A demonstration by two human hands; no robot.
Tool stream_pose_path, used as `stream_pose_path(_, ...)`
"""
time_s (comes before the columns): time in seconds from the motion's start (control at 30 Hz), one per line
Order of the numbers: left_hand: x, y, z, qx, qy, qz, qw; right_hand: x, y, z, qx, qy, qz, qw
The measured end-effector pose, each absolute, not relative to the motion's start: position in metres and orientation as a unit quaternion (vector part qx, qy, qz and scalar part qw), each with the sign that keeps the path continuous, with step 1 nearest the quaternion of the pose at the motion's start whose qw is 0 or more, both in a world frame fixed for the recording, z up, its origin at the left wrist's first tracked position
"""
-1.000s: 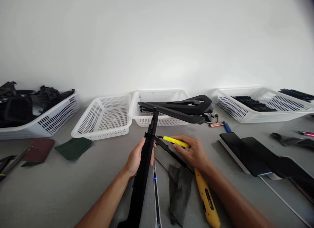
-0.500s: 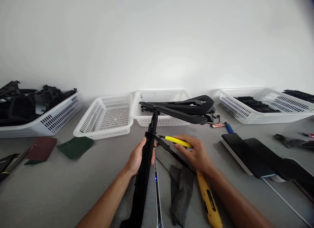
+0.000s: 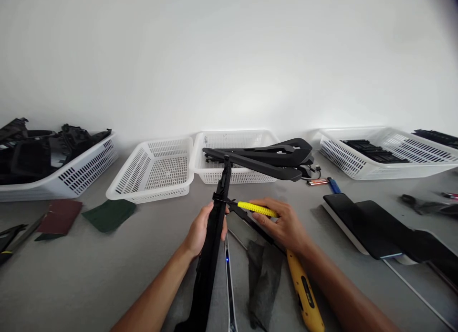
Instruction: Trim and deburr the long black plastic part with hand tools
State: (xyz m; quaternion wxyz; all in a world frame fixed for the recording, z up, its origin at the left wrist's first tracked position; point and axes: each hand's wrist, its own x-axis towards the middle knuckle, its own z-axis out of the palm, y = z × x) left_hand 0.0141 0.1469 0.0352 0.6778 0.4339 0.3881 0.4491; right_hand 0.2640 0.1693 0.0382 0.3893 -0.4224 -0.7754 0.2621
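My left hand [image 3: 199, 231] is wrapped round a long black plastic part [image 3: 210, 246], which stands out lengthwise in front of me, its far tip near the middle basket. Between the fingers of my right hand [image 3: 282, 221] is a yellow-handled tool [image 3: 255, 208]. Its thin dark tip reaches the black part just above my left thumb, by a small protruding tab. Whether the tip touches the part is too small to tell. A yellow and black tool [image 3: 304, 291] lies below my right wrist, beside a dark grey cloth [image 3: 264, 279].
White baskets line the wall: one with black parts [image 3: 89, 167] at left, a bare one [image 3: 153, 191], a middle one [image 3: 236, 177] bearing long black pieces, and another [image 3: 393, 171] at right. Green [image 3: 110, 215] and maroon [image 3: 60, 216] sheets lie left; a phone [image 3: 361, 227] lies right.
My right hand has shifted slightly left with the yellow-handled tool, bringing its tip closer to the black part. The part's far end has moved very slightly right.
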Motion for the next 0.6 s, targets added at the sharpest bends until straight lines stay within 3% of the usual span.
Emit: stream_pose_path(0.6,0.0152,0.1449,0.0375,0.434,0.377,0.446,0.686,0.2635,0.1683,0.0335,-0.416,-0.766,0.249,0.422)
